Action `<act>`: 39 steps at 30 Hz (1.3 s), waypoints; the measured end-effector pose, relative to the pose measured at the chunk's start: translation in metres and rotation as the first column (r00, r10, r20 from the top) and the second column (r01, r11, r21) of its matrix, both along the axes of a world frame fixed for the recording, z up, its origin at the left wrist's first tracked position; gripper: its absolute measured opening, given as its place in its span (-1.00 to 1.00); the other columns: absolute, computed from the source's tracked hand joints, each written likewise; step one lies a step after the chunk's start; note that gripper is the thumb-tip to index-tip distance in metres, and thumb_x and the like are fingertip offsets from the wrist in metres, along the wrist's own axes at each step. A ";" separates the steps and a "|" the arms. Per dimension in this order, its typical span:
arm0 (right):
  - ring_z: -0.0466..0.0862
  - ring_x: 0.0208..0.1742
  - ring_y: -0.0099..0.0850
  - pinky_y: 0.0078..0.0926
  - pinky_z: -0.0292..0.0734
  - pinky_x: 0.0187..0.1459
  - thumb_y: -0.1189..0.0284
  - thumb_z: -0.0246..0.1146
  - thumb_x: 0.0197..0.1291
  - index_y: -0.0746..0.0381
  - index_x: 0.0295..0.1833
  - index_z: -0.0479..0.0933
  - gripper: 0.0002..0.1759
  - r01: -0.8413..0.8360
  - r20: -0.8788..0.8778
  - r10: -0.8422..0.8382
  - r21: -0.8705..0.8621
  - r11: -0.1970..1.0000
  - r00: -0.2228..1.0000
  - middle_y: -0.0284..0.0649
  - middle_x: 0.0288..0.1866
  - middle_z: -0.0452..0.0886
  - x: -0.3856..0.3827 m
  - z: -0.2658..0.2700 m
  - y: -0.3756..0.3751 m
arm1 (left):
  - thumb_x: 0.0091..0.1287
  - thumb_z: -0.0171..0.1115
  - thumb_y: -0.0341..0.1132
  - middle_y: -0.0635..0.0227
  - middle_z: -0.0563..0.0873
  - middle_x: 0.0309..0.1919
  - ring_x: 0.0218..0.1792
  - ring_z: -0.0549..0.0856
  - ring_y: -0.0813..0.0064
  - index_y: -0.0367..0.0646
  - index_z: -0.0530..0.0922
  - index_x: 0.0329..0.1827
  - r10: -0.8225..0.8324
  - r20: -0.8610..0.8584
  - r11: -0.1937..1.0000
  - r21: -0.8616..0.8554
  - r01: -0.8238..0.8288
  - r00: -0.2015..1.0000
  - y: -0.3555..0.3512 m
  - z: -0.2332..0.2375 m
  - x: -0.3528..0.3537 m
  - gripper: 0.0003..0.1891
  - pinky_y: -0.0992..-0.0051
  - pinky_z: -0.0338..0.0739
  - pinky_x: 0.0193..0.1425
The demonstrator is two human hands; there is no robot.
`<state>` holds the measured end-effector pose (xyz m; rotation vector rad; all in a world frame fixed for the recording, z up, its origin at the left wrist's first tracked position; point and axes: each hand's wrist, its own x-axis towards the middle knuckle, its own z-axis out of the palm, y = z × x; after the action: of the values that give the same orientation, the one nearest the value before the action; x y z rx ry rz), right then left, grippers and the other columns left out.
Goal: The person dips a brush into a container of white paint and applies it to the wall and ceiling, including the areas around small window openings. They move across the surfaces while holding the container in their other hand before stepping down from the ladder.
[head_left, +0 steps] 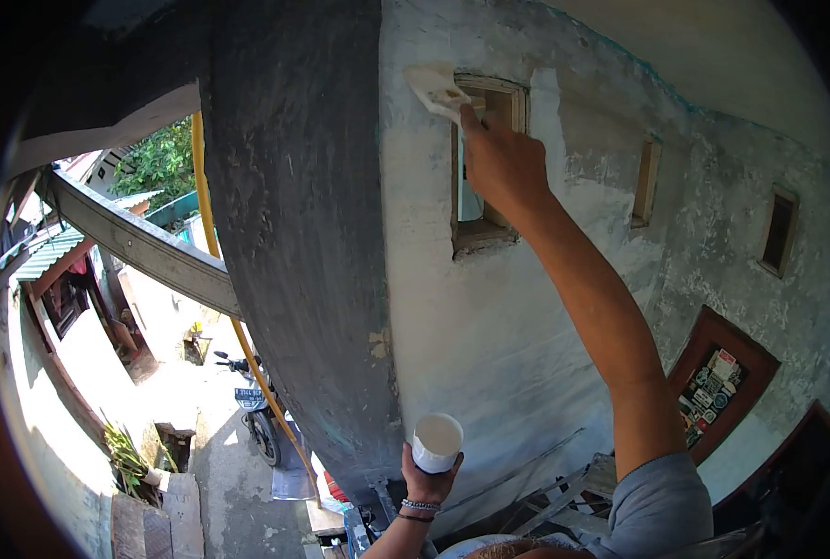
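Observation:
My right hand [503,158] is raised to the wall beside a small window opening. Its fingers are closed around the handle of a wide, paint-smeared paintbrush [438,91], whose far edge lies against the wall [424,214] just left of the window frame [519,107]. Low in front of me, my left hand [427,482] is wrapped around a white cup [436,445] held upright. Pale paint shows inside it. Whitish paint covers the wall near the window, while patches further right look grey and worn.
A dark grey pillar [303,242] stands just left of the painted wall. Two smaller openings, one a narrow window [646,182], lie to the right, above a sticker-covered door [713,387]. Far below on the left are a parked motorcycle [258,410] and a yellow pole [200,186].

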<state>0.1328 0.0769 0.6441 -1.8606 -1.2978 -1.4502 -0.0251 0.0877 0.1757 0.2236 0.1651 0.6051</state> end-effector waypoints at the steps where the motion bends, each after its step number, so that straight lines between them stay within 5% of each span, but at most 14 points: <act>1: 0.73 -0.30 -0.21 -0.22 0.64 -0.33 0.41 0.18 0.30 0.19 0.28 0.50 -0.57 0.018 -0.036 -0.020 -0.068 0.998 0.999 -0.15 -0.20 0.66 -0.004 -0.014 -0.011 | 0.35 -0.12 0.33 0.33 0.60 0.16 0.16 0.58 0.14 0.14 0.45 0.29 0.001 -0.015 1.000 -0.019 -0.001 1.000 0.004 0.002 0.007 -0.37 0.08 0.45 0.20; 4: 0.72 -0.32 -0.22 -0.24 0.63 -0.30 0.38 0.19 0.31 0.15 0.28 0.51 -0.58 -0.020 -0.072 0.010 -0.139 0.990 0.997 -0.20 -0.21 0.67 -0.009 -0.025 -0.045 | 0.35 -0.11 0.32 0.34 0.60 0.16 0.17 0.57 0.14 0.15 0.45 0.28 0.028 -0.001 1.000 -0.012 -0.028 1.000 0.015 0.009 0.021 -0.39 0.07 0.46 0.21; 7: 0.73 -0.25 -0.22 -0.22 0.63 -0.22 0.32 0.17 0.33 0.10 0.26 0.54 -0.60 0.021 -0.104 -0.027 -0.061 0.998 0.994 -0.21 -0.17 0.69 -0.019 0.023 -0.063 | 0.36 -0.10 0.32 0.35 0.58 0.18 0.19 0.56 0.16 0.16 0.44 0.28 0.045 0.008 0.999 -0.001 -0.045 0.999 0.021 0.012 0.028 -0.39 0.06 0.44 0.24; 9: 0.74 -0.21 -0.18 -0.13 0.64 -0.18 0.33 0.16 0.31 0.11 0.07 0.64 -0.71 -0.027 0.023 0.025 0.127 0.992 0.999 -0.18 -0.18 0.71 -0.012 0.058 -0.049 | 0.36 -0.10 0.32 0.35 0.57 0.20 0.20 0.55 0.17 0.16 0.44 0.29 0.047 0.020 0.999 -0.004 -0.047 0.999 0.020 0.024 0.030 -0.39 0.06 0.43 0.25; 14: 0.72 -0.07 -0.18 -0.12 0.63 -0.03 0.27 0.14 0.34 0.06 0.21 0.59 -0.63 0.004 0.134 -0.023 0.139 0.990 0.991 -0.14 -0.15 0.72 0.003 0.105 0.002 | 0.37 -0.10 0.33 0.37 0.56 0.21 0.22 0.54 0.18 0.16 0.44 0.29 0.048 -0.002 0.998 0.032 -0.048 0.999 0.010 0.037 0.026 -0.39 0.05 0.42 0.26; 20: 0.73 -0.14 -0.18 -0.17 0.62 -0.05 0.25 0.16 0.31 0.08 0.17 0.63 -0.63 -0.001 -0.103 -0.018 -0.175 0.984 0.995 -0.13 -0.21 0.73 -0.023 0.076 -0.038 | 0.38 -0.11 0.31 0.40 0.58 0.19 0.22 0.54 0.20 0.18 0.45 0.29 0.051 -0.009 0.996 0.070 -0.050 0.999 0.006 0.038 0.017 -0.41 0.04 0.41 0.26; 27: 0.63 -0.35 -0.39 -0.36 0.49 -0.20 0.22 0.22 0.24 0.28 -0.03 0.69 -0.62 -0.296 -0.324 0.233 -0.159 0.942 0.917 -0.20 -0.44 0.65 0.050 0.127 -0.046 | 0.38 -0.11 0.30 0.42 0.58 0.18 0.21 0.54 0.22 0.18 0.46 0.27 0.072 -0.001 0.994 0.085 -0.071 0.997 0.005 0.034 0.011 -0.42 0.06 0.41 0.23; 30: 0.66 -0.40 -0.41 -0.36 0.54 -0.28 0.19 0.22 0.21 0.25 0.03 0.66 -0.59 -0.327 -0.306 0.286 -0.090 0.941 0.908 -0.17 -0.29 0.72 0.053 0.143 -0.060 | 0.38 -0.11 0.30 0.41 0.58 0.18 0.21 0.54 0.22 0.17 0.46 0.27 0.091 0.007 0.994 0.067 -0.092 0.996 0.006 0.031 0.002 -0.42 0.05 0.41 0.23; 33: 0.51 -0.54 -0.51 -0.45 0.42 -0.46 0.19 0.22 0.23 0.27 -0.02 0.65 -0.61 -0.584 -0.436 0.603 0.195 0.788 0.669 -0.23 -0.37 0.68 0.032 0.149 -0.053 | 0.38 -0.11 0.30 0.41 0.57 0.19 0.22 0.54 0.21 0.17 0.45 0.28 0.112 -0.013 0.992 0.068 -0.111 0.994 0.009 0.032 -0.001 -0.42 0.04 0.41 0.24; 36: 0.32 -0.58 -0.61 -0.56 0.18 -0.59 0.15 0.18 0.31 0.26 -0.04 0.62 -0.61 -0.598 -0.546 0.620 0.248 0.762 0.564 -0.34 -0.41 0.59 0.027 0.153 -0.025 | 0.38 -0.11 0.30 0.41 0.57 0.21 0.24 0.53 0.21 0.17 0.45 0.29 0.115 0.025 0.989 0.094 -0.117 0.993 0.014 0.032 0.002 -0.41 0.03 0.40 0.25; 39: 0.32 -0.59 -0.62 -0.57 0.17 -0.60 0.14 0.17 0.32 0.26 -0.15 0.61 -0.63 -0.576 -0.610 0.545 0.171 0.800 0.575 -0.35 -0.44 0.56 0.046 0.124 -0.017 | 0.38 -0.11 0.30 0.41 0.56 0.21 0.24 0.53 0.21 0.17 0.44 0.30 0.105 0.051 0.991 0.083 -0.109 0.993 0.016 0.038 0.004 -0.41 0.03 0.39 0.26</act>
<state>0.1792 0.0602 0.7685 -1.5216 -1.3675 -0.3822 -0.0211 0.1037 0.2133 0.2843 0.1064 0.7243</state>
